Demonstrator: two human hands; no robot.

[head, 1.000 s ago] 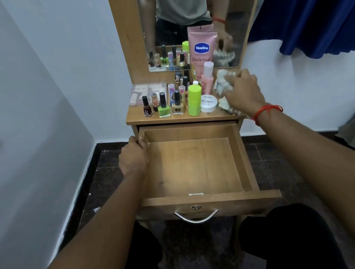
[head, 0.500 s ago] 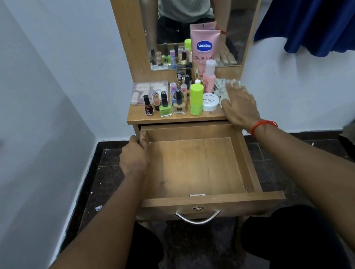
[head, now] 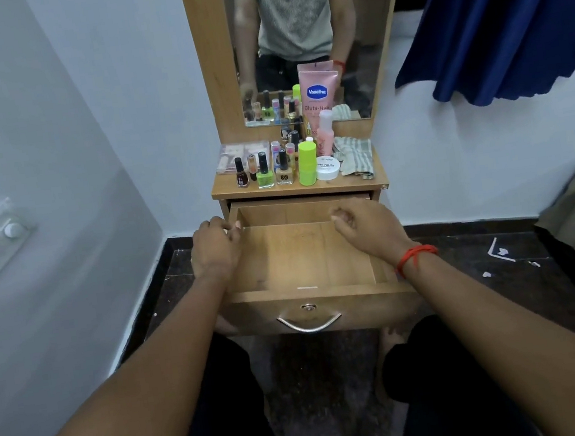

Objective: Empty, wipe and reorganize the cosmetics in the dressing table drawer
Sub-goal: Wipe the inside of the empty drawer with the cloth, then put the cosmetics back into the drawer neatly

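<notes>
Status: drawer (head: 305, 252) pulled out, bare wood bottom showing. Cosmetics (head: 282, 166) all up on worktop (head: 297, 190): nail polish bottles (head: 264, 173) in front row, green stick (head: 307, 163), white jar (head: 327, 168), pink Vaseline tube (head: 319, 97) against mirror (head: 290, 14). Checked cloth (head: 356, 156) lies at worktop's right end. Left hand (head: 215, 252): fingers curled round drawer's left wall, near back. Right hand (head: 368, 228) over drawer's right side, fingers loosely curled, holding nothing.
</notes>
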